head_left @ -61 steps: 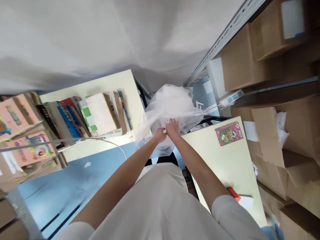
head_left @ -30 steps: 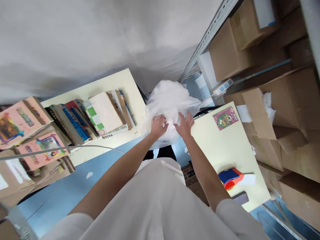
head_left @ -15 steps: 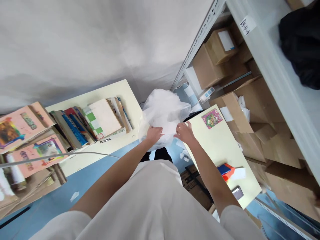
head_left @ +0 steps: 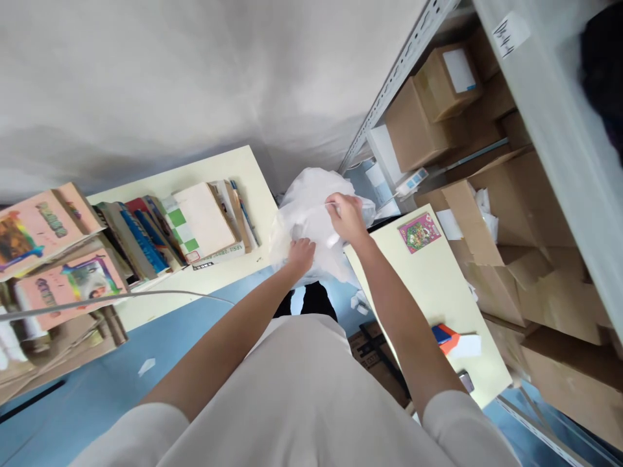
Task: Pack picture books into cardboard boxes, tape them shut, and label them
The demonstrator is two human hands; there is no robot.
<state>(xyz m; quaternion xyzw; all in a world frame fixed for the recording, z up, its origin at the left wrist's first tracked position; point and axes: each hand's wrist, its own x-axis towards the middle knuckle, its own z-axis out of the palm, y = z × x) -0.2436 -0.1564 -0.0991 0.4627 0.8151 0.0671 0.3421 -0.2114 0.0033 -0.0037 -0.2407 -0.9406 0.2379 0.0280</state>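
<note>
A crumpled, see-through white plastic bag (head_left: 311,188) fills the gap between the two pale tables, in front of my legs. With fingers curled, my left hand (head_left: 302,254) grips the near left part of the bag. My right hand (head_left: 346,217) pinches the plastic higher up, at the right side of the bag. What the bag stands on or contains cannot be made out through the folds.
Books, one with a green-checked cover (head_left: 202,220), stand on the left table (head_left: 224,165). A colourful card (head_left: 418,232) and an orange-and-blue object (head_left: 445,337) lie on the right table (head_left: 413,292). Cardboard boxes (head_left: 423,123) fill the metal shelf at right. A cable (head_left: 160,293) crosses the left side.
My right hand has moved up and away from me, from the bag's near edge to its upper right part, and now pinches the plastic. My left hand has shifted only slightly.
</note>
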